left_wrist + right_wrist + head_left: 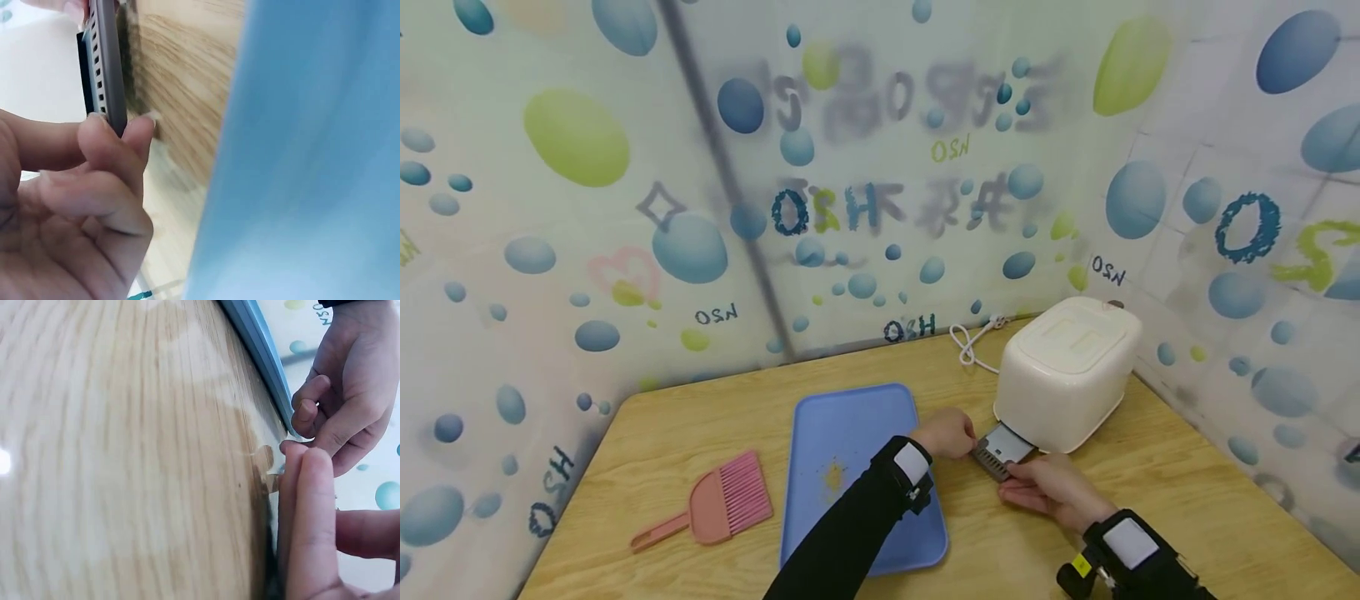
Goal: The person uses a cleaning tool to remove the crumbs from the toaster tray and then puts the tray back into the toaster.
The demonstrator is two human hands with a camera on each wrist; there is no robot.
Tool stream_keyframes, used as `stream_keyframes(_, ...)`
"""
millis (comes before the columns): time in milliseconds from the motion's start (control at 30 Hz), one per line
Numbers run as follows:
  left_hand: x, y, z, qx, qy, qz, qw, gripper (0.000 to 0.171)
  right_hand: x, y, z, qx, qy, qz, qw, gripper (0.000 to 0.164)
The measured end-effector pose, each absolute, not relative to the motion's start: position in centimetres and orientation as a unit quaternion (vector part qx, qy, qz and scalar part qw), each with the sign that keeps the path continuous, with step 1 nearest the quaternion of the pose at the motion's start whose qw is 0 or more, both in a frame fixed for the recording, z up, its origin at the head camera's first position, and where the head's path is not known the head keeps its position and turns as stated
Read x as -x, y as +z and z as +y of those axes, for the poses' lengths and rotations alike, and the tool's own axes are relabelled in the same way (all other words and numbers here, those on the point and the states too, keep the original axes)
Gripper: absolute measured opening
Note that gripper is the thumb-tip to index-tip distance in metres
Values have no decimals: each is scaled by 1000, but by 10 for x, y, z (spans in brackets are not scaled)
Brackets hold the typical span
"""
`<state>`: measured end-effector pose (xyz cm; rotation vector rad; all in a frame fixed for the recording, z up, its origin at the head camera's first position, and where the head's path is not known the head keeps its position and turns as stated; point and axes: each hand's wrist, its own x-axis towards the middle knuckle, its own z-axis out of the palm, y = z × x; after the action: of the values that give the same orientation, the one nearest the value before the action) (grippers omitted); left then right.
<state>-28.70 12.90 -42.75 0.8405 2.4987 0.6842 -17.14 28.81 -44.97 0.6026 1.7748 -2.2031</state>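
A cream toaster [1067,375] stands at the right, and a grey metal crumb tray [1003,450] sticks out from low on its near side. My left hand [946,432] pinches the left end of the crumb tray's outer edge between thumb and finger. The right hand [1052,487] grips the opposite end, thumb on top and fingers beneath. In the left wrist view, the slotted edge of the tray [103,62] rises from the left fingertips [103,134]. The right wrist view shows the right fingers [312,506] stretched along the tray's underside, which they mostly hide.
Under my left forearm lies a blue serving tray [857,417] with a small heap of crumbs [835,475]. Further left is a pink hand brush [715,504]. A white power cord [973,346] is looped behind the toaster. A patterned curtain [850,317] borders the wooden table.
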Motion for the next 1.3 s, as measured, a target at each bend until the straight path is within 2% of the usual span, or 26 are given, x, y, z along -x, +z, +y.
stream_keyframes(200,291,-431,138,-298,269,892,207,9,172,-449,298,-218,-773,586,106,35)
stream_keyframes(367,295,-435,143,-291,295,885,213,12,171,-450,305,-226,-799,550,93,34)
stream_keyframes(700,297,-441,155,-285,314,892,154,10,170,-450,311,-262,-821,503,64,30)
stream_keyframes(933,299,-449,163,-252,364,885,144,9,168,-451,312,-255,-831,491,58,29)
stream_keyframes(1300,303,-453,175,-229,392,884,114,20,165,-451,313,-236,-823,514,51,25)
